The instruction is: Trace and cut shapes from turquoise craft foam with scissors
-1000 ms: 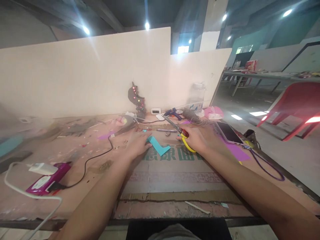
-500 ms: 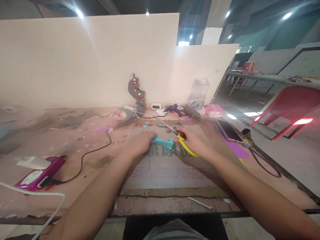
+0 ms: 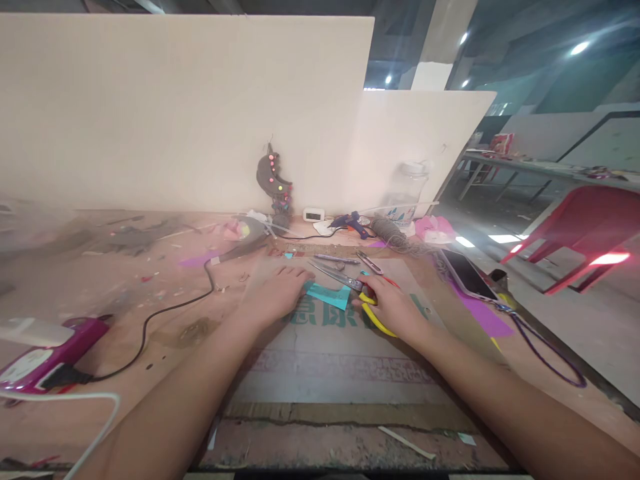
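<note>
My left hand (image 3: 280, 292) rests over the printed sheet, its fingertips closed on the left end of a teal piece of paper or felt (image 3: 330, 295). That piece has a notch in its upper edge and lies low over the sheet. In my right hand (image 3: 393, 305) are scissors (image 3: 345, 277) with yellow and red handles. Their blades point left and away from me, just beyond the teal piece and not around it. Behind them lie a pen (image 3: 336, 259) and small thread snips (image 3: 371, 263).
A glue gun (image 3: 353, 223), a twine roll (image 3: 389, 232), a small white clock (image 3: 313, 215) and a clear bottle (image 3: 407, 190) line the back panel. To the right lies a phone (image 3: 469, 275) on purple material. A magenta power strip (image 3: 55, 350) with cables sits at left.
The view has tipped down slightly. My right hand has shifted a little with the scissors, whose blades now lie flatter. My left hand keeps its hold on the teal piece.
</note>
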Tool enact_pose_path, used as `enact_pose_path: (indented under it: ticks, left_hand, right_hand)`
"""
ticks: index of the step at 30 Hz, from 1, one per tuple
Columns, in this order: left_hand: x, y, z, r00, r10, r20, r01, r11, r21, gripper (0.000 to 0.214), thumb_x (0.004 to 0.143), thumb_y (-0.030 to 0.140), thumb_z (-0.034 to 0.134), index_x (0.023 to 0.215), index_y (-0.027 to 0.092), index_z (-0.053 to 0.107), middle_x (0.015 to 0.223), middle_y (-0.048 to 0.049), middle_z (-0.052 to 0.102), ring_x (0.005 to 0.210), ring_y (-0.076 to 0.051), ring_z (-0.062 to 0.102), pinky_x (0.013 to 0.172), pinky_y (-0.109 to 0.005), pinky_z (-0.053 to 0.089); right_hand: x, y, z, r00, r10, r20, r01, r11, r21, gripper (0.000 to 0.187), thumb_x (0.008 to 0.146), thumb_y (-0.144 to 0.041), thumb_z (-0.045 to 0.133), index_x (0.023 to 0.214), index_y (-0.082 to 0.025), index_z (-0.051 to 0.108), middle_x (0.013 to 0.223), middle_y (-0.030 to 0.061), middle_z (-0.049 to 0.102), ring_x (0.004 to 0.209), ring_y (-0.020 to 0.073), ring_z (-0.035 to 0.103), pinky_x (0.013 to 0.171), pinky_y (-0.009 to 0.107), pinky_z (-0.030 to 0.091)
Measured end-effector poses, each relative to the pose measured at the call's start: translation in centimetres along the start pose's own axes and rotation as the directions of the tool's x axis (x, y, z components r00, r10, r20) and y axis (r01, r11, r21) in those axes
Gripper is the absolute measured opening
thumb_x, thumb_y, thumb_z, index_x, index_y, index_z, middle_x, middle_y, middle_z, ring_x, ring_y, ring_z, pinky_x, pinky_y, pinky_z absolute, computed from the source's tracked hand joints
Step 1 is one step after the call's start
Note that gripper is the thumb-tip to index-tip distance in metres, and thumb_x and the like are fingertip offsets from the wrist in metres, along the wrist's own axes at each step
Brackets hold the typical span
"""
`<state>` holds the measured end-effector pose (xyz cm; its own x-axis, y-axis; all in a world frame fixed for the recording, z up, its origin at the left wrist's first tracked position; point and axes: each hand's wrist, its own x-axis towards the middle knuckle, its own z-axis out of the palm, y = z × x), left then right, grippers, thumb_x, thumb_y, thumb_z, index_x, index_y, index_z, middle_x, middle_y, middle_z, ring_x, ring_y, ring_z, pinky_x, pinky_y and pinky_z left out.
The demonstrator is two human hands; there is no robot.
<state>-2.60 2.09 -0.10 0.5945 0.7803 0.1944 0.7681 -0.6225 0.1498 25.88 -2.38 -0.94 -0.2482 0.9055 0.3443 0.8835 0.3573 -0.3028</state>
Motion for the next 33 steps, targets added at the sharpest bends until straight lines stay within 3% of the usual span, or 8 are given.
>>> enact_pose_path:
  ticks: [3,9,21,28,33]
  left_hand:
    - [0.0,0.1,0.0,1.000,-0.016,0.007,0.016,1.000,0.013,0.039,0.095,0.019,0.053,0.132,0.028,0.061,0.121,-0.0083,0.065,0.116,-0.028,0.057,0.100,-0.041,0.043]
    - [-0.1,0.1,-1.3,0.996,-0.072,0.051,0.070,0.997,0.032,0.030,0.091,0.035,0.066,0.117,0.021,0.069,0.113,-0.0113,0.066,0.111,-0.031,0.060,0.096,-0.043,0.045]
    - [0.2,0.1,-1.2,0.979,-0.188,0.082,0.189,0.982,-0.002,0.018,0.085,0.029,0.070,0.098,0.018,0.067,0.105,-0.0110,0.070,0.106,-0.031,0.063,0.088,-0.039,0.049]
    - [0.2,-0.1,-1.0,0.967,-0.245,0.067,0.250,0.966,-0.071,0.041,0.085,0.033,0.071,0.121,0.017,0.062,0.117,-0.0117,0.071,0.111,-0.030,0.064,0.090,-0.037,0.049]
    - [0.4,-0.5,-0.7,0.960,-0.266,0.081,0.274,0.957,-0.099,0.026,0.085,0.036,0.070,0.107,0.021,0.069,0.103,-0.0067,0.075,0.094,-0.026,0.069,0.077,-0.032,0.049]
  right_hand:
    - [0.0,0.0,0.1,1.000,-0.010,0.023,0.011,1.000,-0.024,0.040,0.086,-0.036,0.071,0.123,-0.026,0.062,0.100,0.0063,0.072,0.090,0.0254,0.067,0.074,0.034,0.049]
    - [0.2,-0.3,0.1,0.999,-0.018,0.042,0.019,0.999,-0.039,0.041,0.083,-0.035,0.075,0.122,-0.026,0.065,0.102,0.0076,0.072,0.092,0.0252,0.068,0.075,0.033,0.049]
    - [0.2,-0.5,0.0,0.998,-0.014,0.060,0.016,0.999,-0.039,0.040,0.083,-0.034,0.076,0.121,-0.025,0.066,0.097,0.0074,0.071,0.089,0.0251,0.068,0.077,0.033,0.050]
    - [0.1,-0.8,-0.5,0.996,-0.017,0.092,0.021,0.999,-0.047,0.042,0.087,-0.036,0.071,0.125,-0.021,0.064,0.100,0.0086,0.071,0.091,0.0254,0.068,0.078,0.034,0.050]
    - [0.1,-0.9,-0.7,0.995,-0.016,0.097,0.022,0.998,-0.054,0.039,0.087,-0.035,0.071,0.123,-0.021,0.065,0.097,0.0085,0.070,0.089,0.0249,0.068,0.076,0.033,0.049]
